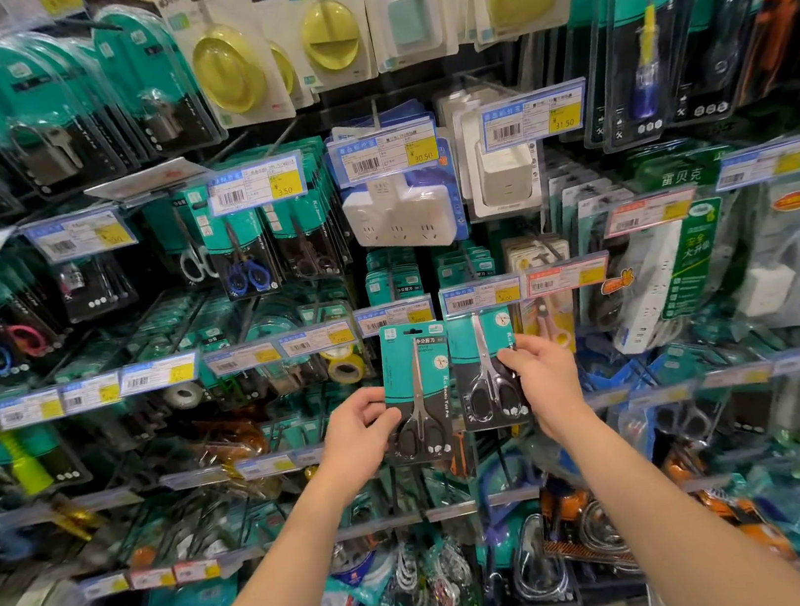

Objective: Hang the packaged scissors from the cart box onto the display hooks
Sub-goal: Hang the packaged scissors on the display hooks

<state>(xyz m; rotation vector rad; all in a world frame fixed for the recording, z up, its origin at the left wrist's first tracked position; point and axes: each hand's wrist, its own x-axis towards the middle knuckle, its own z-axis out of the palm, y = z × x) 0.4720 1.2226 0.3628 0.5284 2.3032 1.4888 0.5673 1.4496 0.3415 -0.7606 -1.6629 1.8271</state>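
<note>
My left hand grips the left edge of a teal-and-black scissors pack, held upright just under a price tag. Its top edge reaches that tag. Beside it on the right hangs a second scissors pack with silver handles, below another price tag. My right hand pinches that pack's right edge. The hooks behind the tags are hidden. No cart box is in view.
The pegboard wall is packed with hanging goods: more scissors upper left, white power adapters above, tape rolls to the left, a power strip to the right. Rows of price tags jut out from the hooks.
</note>
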